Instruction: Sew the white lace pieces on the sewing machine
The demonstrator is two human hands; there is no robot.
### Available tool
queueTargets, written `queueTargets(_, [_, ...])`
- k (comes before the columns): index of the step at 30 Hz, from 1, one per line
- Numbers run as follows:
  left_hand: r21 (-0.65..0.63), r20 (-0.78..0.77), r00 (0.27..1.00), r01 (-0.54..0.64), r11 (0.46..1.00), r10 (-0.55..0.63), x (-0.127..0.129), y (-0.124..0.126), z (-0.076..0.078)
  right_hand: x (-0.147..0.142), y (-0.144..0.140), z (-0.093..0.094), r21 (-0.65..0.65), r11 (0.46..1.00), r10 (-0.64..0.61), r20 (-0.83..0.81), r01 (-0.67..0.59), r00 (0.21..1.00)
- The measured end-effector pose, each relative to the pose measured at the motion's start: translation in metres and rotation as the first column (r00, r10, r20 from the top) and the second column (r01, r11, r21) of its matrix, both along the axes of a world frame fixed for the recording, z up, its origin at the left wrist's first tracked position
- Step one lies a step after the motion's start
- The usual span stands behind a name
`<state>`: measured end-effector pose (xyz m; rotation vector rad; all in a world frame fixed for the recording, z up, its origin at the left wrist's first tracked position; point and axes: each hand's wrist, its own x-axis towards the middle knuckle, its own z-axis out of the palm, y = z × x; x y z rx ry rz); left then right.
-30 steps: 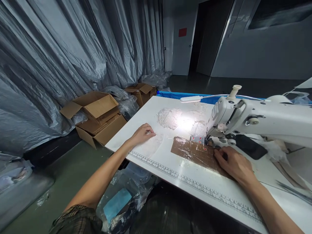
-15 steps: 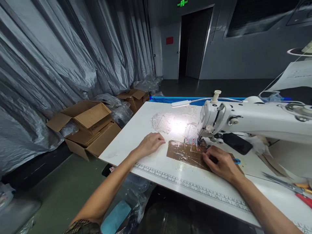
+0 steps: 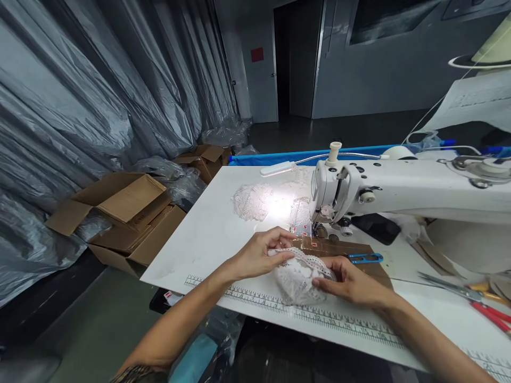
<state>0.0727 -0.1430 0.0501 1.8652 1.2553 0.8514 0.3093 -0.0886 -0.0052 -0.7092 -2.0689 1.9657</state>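
A piece of white lace [image 3: 299,282] hangs between my hands over the front of the sewing table, its scalloped trim folded along the top. My left hand [image 3: 271,252] pinches the trim's left end between thumb and fingers. On the right side, my right hand [image 3: 345,282] grips the lace, thumb in front and fingers behind. Behind the lace lies a brown sheet [image 3: 371,266], partly covered. Blue thread snips [image 3: 365,258] rest on it just beyond my right hand. The needle end of a white sewing machine [image 3: 321,199] stands behind my hands.
Two lace heaps, one a round pile [image 3: 251,202], lie under the lamp [image 3: 277,169]. A black phone-like object [image 3: 376,229] sits beneath the machine arm. Red-handled scissors [image 3: 465,292] lie at right. A printed ruler [image 3: 263,301] runs along the front edge. Cardboard boxes [image 3: 128,199] stand at left.
White lace is now held in both hands over the brown sheet. My left hand has moved right from the bare tabletop. The blue snips now lie uncovered, and the view has shifted slightly.
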Motion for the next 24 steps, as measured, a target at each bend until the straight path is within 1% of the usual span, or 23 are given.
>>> queueTargets(1, [-0.029, -0.002, 1.000, -0.025, 0.999, 0.025, -0.005, 0.003, -0.004, 0.000, 0.002, -0.001, -0.030, 0.998, -0.050, 0.021, 0.051, 0.999])
queueTargets(3, [-0.032, -0.051, 0.994, -0.098, 0.995, 0.096, -0.015, 0.009, -0.013, -0.001, 0.007, -0.004, -0.020, 0.988, -0.150, 0.051, 0.151, 0.987])
queueTargets(5, [0.034, -0.161, 0.971, -0.176, 0.984, 0.179, -0.024, 0.015, -0.023, 0.000, 0.014, -0.005, 0.060, 0.966, -0.256, 0.095, 0.251, 0.962])
queueTargets(6, [0.087, -0.239, 0.949, -0.192, 0.978, 0.208, -0.027, 0.018, -0.027, 0.000, 0.017, -0.005, 0.143, 0.942, -0.321, 0.125, 0.303, 0.939])
queueTargets(7, [0.152, -0.326, 0.917, -0.189, 0.970, 0.230, -0.030, 0.022, -0.031, 0.002, 0.021, -0.005, 0.257, 0.900, -0.398, 0.155, 0.352, 0.904])
queueTargets(8, [0.223, -0.415, 0.875, -0.169, 0.960, 0.250, -0.032, 0.025, -0.034, 0.003, 0.024, -0.005, 0.391, 0.837, -0.480, 0.185, 0.384, 0.858])
queueTargets(9, [0.297, -0.492, 0.828, -0.132, 0.946, 0.271, -0.034, 0.029, -0.036, 0.005, 0.026, -0.005, 0.529, 0.753, -0.558, 0.202, 0.390, 0.805])
queueTargets(10, [0.367, -0.549, 0.784, -0.086, 0.926, 0.291, -0.035, 0.033, -0.037, 0.007, 0.028, -0.004, 0.649, 0.664, -0.624, 0.209, 0.370, 0.753])
queueTargets(11, [0.422, -0.586, 0.752, -0.034, 0.906, 0.301, -0.035, 0.037, -0.038, 0.008, 0.029, -0.004, 0.735, 0.587, -0.674, 0.211, 0.339, 0.708])
queueTargets(12, [0.460, -0.605, 0.741, 0.026, 0.888, 0.292, -0.034, 0.041, -0.037, 0.009, 0.029, -0.004, 0.791, 0.529, -0.707, 0.212, 0.306, 0.674])
queueTargets(13, [0.476, -0.613, 0.748, 0.093, 0.875, 0.254, -0.032, 0.045, -0.037, 0.010, 0.029, -0.004, 0.827, 0.490, -0.728, 0.214, 0.276, 0.651])
queueTargets(14, [0.471, -0.614, 0.767, 0.168, 0.866, 0.186, -0.029, 0.050, -0.036, 0.011, 0.029, -0.004, 0.849, 0.463, -0.744, 0.215, 0.256, 0.633])
queueTargets(16, [0.436, -0.601, 0.799, 0.319, 0.842, 0.008, -0.022, 0.058, -0.036, 0.011, 0.029, -0.004, 0.867, 0.439, -0.771, 0.227, 0.238, 0.595])
queueTargets(18, [0.409, -0.582, 0.803, 0.422, 0.809, -0.125, -0.013, 0.064, -0.038, 0.012, 0.030, -0.003, 0.867, 0.435, -0.809, 0.258, 0.242, 0.529])
queueTargets(19, [0.405, -0.579, 0.800, 0.450, 0.796, -0.158, -0.010, 0.065, -0.040, 0.012, 0.030, -0.002, 0.866, 0.435, -0.829, 0.277, 0.248, 0.486])
queueTargets(21, [0.403, -0.590, 0.787, 0.479, 0.780, -0.178, -0.003, 0.064, -0.045, 0.015, 0.032, 0.000, 0.859, 0.437, -0.857, 0.307, 0.267, 0.415])
queueTargets(22, [0.405, -0.604, 0.778, 0.488, 0.773, -0.175, -0.001, 0.063, -0.046, 0.016, 0.033, 0.000, 0.854, 0.439, -0.863, 0.314, 0.280, 0.396])
queueTargets(24, [0.405, -0.637, 0.753, 0.509, 0.759, -0.164, 0.003, 0.058, -0.048, 0.019, 0.034, 0.001, 0.843, 0.443, -0.867, 0.316, 0.304, 0.385])
